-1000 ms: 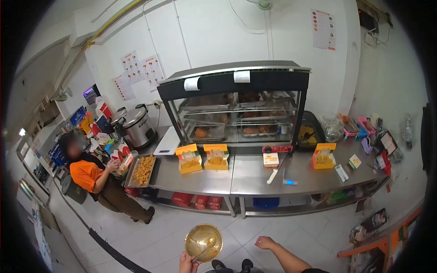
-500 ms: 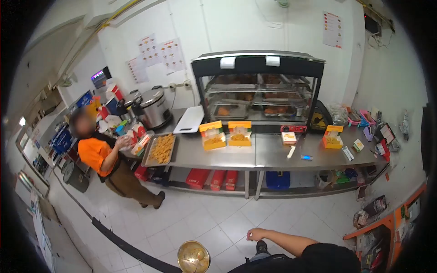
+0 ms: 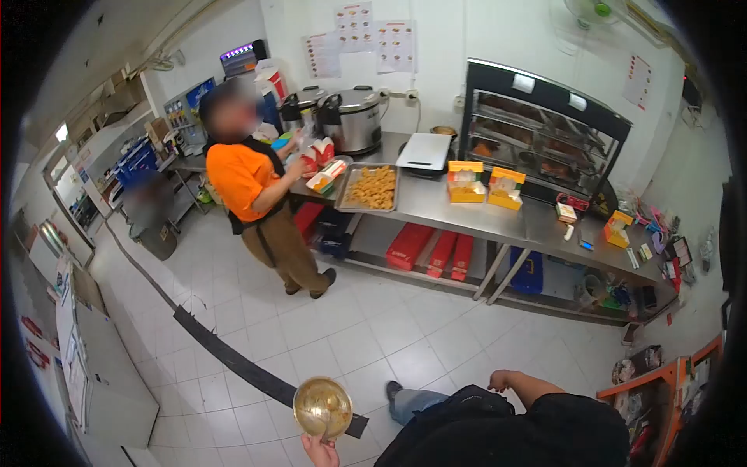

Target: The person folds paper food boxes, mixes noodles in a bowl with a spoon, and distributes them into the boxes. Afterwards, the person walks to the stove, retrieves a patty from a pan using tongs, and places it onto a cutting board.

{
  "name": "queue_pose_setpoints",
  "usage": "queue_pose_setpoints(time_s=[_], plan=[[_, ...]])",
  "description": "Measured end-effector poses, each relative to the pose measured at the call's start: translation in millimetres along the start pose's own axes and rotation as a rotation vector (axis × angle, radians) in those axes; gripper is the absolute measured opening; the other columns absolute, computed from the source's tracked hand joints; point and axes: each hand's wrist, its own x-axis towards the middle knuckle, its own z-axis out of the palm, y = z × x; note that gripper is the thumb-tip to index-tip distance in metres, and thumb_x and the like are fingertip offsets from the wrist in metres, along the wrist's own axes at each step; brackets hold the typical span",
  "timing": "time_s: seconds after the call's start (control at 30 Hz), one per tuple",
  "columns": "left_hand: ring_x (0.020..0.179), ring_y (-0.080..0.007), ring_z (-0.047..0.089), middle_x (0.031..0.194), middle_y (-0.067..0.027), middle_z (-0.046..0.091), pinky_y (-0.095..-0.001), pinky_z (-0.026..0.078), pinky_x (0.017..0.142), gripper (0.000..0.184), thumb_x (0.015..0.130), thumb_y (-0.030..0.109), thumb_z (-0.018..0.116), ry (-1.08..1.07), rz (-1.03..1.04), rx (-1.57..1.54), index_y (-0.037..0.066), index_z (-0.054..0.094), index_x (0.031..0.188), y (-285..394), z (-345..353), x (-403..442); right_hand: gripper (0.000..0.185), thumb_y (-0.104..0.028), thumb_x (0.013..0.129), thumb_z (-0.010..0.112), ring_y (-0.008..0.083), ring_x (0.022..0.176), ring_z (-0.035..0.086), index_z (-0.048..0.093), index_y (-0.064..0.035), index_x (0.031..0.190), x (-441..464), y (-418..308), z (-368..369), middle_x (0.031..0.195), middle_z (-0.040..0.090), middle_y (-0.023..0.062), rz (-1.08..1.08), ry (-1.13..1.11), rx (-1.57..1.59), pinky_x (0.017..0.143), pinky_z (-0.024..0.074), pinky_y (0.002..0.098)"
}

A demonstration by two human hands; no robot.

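Steel tabletop point(image 3: 429, 204) ahead, tray point(image 3: 371, 188) of fried pieces at its front edge. We hold the metal bowl point(image 3: 322, 407) over the floor, left hand point(image 3: 320, 451) grip pinching its near rim. Right hand point(image 3: 500, 380) well apart; can't tell its grip.

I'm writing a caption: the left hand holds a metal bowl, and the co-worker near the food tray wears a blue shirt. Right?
Not blue: the head view shows the co-worker near the food tray in an orange shirt. The left hand does hold a metal bowl.
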Motion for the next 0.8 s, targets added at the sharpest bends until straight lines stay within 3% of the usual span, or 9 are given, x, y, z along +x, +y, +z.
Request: queue_pose_setpoints(time_s=[0.2, 0.3, 0.43, 0.53, 0.57, 0.6, 0.67, 0.7, 0.8], plan=[[0.102, -0.0271, 0.063, 0.119, -0.0124, 0.064, -0.0395, 0.053, 0.081, 0.034, 0.091, 0.006, 0.063, -0.006, 0.017, -0.047, 0.007, 0.060, 0.125, 97.6, -21.6, 142.3, 0.046, -0.046, 0.090, 0.067, 0.0227, 0.078, 0.073, 0.077, -0.0015, 0.096, 62.9, -135.3, -41.7, 0.091, 0.077, 0.0114, 0.087, 0.033, 0.058, 0.072, 0.0586, 0.0415], [0.104, -0.0339, 0.061, 0.117, -0.0143, 0.066, -0.0471, 0.049, 0.089, 0.029, 0.093, 0.008, 0.060, -0.185, 0.576, 0.777, 0.006, 0.066, 0.121, 160.0, -36.2, 191.4, 0.045, -0.047, 0.089, 0.066, 0.0262, 0.079, 0.074, 0.078, -0.0032, 0.091, 124.6, -266.2, -78.2, 0.089, 0.077, 0.0141, 0.006, 0.103, -0.056, 0.074, 0.0580, 0.0454], [0.103, -0.0394, 0.058, 0.111, -0.0174, 0.066, -0.0498, 0.045, 0.093, 0.026, 0.095, 0.008, 0.057, -0.057, 0.461, 0.712, 0.004, 0.069, 0.118, 237.8, -76.8, 256.8, 0.052, -0.052, 0.089, 0.062, 0.0355, 0.082, 0.072, 0.078, -0.0028, 0.080, 202.0, -512.1, -132.6, 0.085, 0.075, 0.0188, -0.440, 0.164, -0.513, 0.082, 0.0557, 0.0487], [0.104, -0.0383, 0.058, 0.116, -0.0169, 0.065, -0.0468, 0.046, 0.091, 0.023, 0.097, 0.010, 0.059, 0.074, 0.452, 0.896, 0.006, 0.069, 0.117, 297.2, -133.0, 308.4, 0.034, -0.026, 0.079, 0.063, 0.0396, 0.097, 0.071, 0.077, -0.0004, 0.095, 188.1, -761.2, -173.6, 0.103, 0.073, 0.0247, -0.617, 0.246, -0.604, 0.087, 0.0554, 0.0494], [0.103, -0.0323, 0.059, 0.120, -0.0147, 0.063, -0.0430, 0.048, 0.088, 0.024, 0.098, 0.011, 0.060, 0.230, 0.141, 0.135, 0.004, 0.066, 0.120, 309.6, -149.6, 330.9, 0.037, -0.030, 0.082, 0.063, 0.0392, 0.100, 0.070, 0.075, 0.0007, 0.099, 187.7, -846.2, -183.9, 0.107, 0.072, 0.0251, -0.686, 0.220, -0.632, 0.088, 0.0550, 0.0489], [0.101, -0.0248, 0.058, 0.115, -0.0127, 0.062, -0.0377, 0.050, 0.082, 0.028, 0.098, 0.009, 0.060, 0.212, 0.479, 0.688, 0.000, 0.059, 0.125, 346.8, -131.8, 339.9, 0.040, -0.034, 0.087, 0.061, 0.0403, 0.103, 0.069, 0.073, 0.0018, 0.103, 177.6, -932.2, -192.3, 0.109, 0.072, 0.0248, -0.768, 0.222, -0.700, 0.090, 0.0542, 0.0487], [0.104, -0.0234, 0.058, 0.118, -0.0145, 0.057, -0.0349, 0.050, 0.078, 0.031, 0.098, 0.008, 0.061, 0.407, 0.203, -0.247, 0.000, 0.059, 0.128, 380.6, -163.8, 393.6, 0.042, -0.037, 0.095, 0.059, 0.0412, 0.102, 0.068, 0.070, -0.0006, 0.112, 169.8, -1085.9, -201.8, 0.114, 0.070, 0.0247, -1.117, 0.234, -0.597, 0.088, 0.0538, 0.0500], [0.106, -0.0246, 0.057, 0.124, -0.0156, 0.054, -0.0371, 0.050, 0.079, 0.031, 0.097, 0.006, 0.062, 0.349, 0.403, 0.183, 0.000, 0.060, 0.128, 370.6, -215.2, 431.6, 0.040, -0.037, 0.096, 0.059, 0.0391, 0.100, 0.069, 0.069, -0.0014, 0.113, 142.4, -1156.6, -205.4, 0.112, 0.071, 0.0233, -1.129, 0.193, -0.398, 0.087, 0.0539, 0.0491], [0.107, -0.0257, 0.056, 0.125, -0.0153, 0.051, -0.0373, 0.051, 0.080, 0.032, 0.096, -0.001, 0.061, 0.436, 0.418, 0.025, 0.000, 0.061, 0.127, 436.5, -250.2, 516.1, 0.036, -0.034, 0.098, 0.060, 0.0350, 0.095, 0.069, 0.067, -0.0029, 0.117, 122.6, -1315.1, -215.8, 0.107, 0.072, 0.0200, -1.136, -0.087, -0.011, 0.084, 0.0545, 0.0470]])
